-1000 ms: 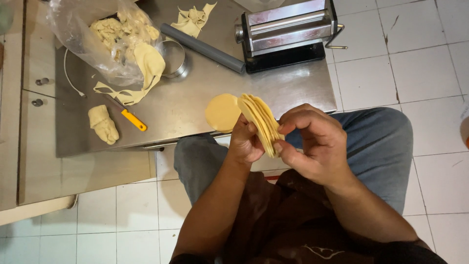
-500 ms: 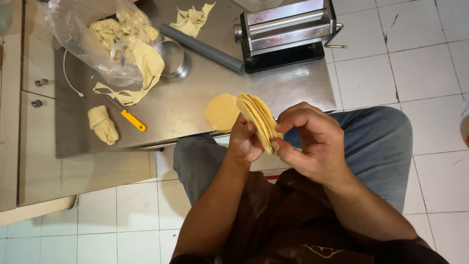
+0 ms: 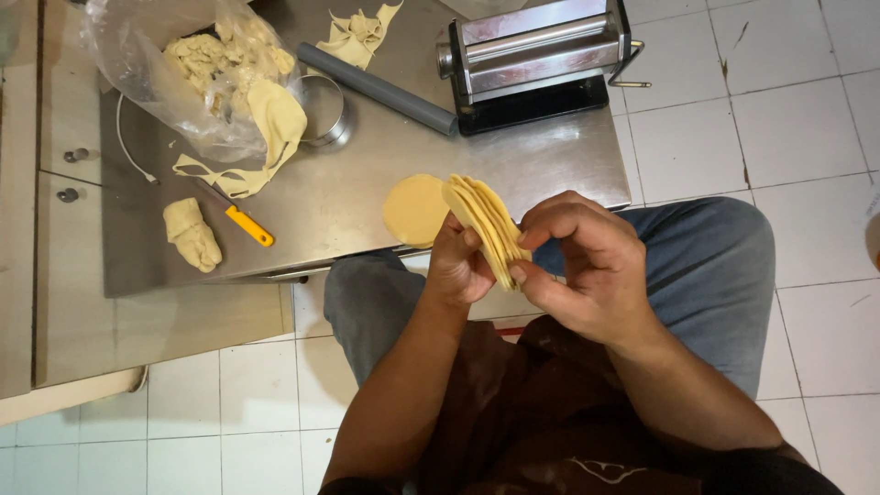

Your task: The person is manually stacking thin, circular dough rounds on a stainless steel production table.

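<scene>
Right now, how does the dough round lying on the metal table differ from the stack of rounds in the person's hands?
The single dough round lies flat on the metal table, untouched; the stack of rounds stands on edge, gripped between the left hand and right hand. The single round shows its full circular face; the stack shows mostly fanned edges. One disc against several. Both are pale yellow dough, cut thin and round.

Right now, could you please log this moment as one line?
left hand: holds stack of thin round yellow dough discs | right hand: pinches stack edge | steel table: one disc
</scene>
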